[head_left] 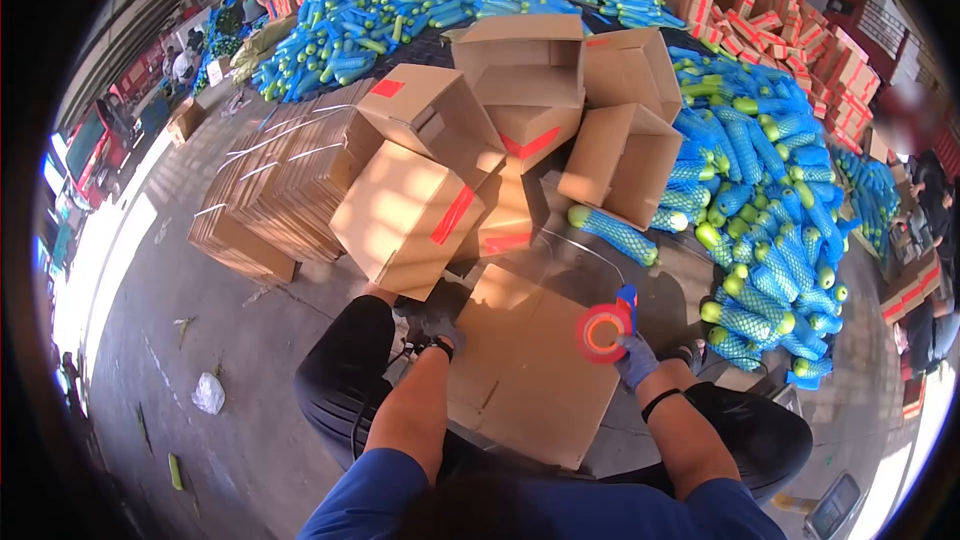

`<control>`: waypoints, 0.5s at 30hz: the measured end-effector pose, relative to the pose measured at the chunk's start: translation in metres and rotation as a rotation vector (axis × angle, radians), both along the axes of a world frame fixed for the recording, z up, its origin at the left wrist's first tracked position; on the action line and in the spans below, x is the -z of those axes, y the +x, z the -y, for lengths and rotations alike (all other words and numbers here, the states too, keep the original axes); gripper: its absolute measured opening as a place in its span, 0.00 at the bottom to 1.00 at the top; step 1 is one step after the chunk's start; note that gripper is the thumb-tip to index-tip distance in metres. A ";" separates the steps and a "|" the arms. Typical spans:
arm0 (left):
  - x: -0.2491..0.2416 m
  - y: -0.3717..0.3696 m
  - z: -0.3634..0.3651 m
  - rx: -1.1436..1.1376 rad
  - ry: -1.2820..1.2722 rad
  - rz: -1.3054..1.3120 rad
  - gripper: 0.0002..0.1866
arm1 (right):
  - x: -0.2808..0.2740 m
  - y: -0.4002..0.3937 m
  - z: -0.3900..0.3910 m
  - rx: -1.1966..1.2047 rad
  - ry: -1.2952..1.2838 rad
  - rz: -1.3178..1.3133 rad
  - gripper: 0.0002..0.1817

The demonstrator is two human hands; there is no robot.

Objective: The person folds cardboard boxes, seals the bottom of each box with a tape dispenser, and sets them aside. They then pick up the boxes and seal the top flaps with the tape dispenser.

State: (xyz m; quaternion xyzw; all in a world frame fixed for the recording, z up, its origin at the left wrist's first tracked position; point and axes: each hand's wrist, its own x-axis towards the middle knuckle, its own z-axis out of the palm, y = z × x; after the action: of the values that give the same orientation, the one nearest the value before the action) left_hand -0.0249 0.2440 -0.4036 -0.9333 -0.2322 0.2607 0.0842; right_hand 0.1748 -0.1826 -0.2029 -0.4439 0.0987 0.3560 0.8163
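Observation:
My right hand, in a grey glove, is wrapped around a blue tape dispenser carrying a roll of red tape. It is held over the right side of a brown cardboard box that lies between my legs. A seam and a small slit show on the box's upper face. At the box's left edge is my left hand, also gloved, with its fingers closed against the cardboard. Its fingertips are partly hidden in shadow.
Several cardboard boxes, some open, stand just ahead. Flattened cartons are bundled at the left. Green vegetables in blue net sleeves are heaped at the right and back. A scale sits at lower right. Other people are nearby.

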 end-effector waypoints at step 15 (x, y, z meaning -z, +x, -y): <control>-0.068 0.009 0.014 0.263 0.063 0.120 0.15 | 0.078 0.012 0.046 0.011 -0.104 0.042 0.28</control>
State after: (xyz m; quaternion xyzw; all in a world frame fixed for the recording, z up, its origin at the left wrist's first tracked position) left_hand -0.0156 0.2305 -0.3355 -0.9664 -0.1208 0.1837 0.1329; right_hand 0.1870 -0.2287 -0.2808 -0.4926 0.1024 0.3366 0.7960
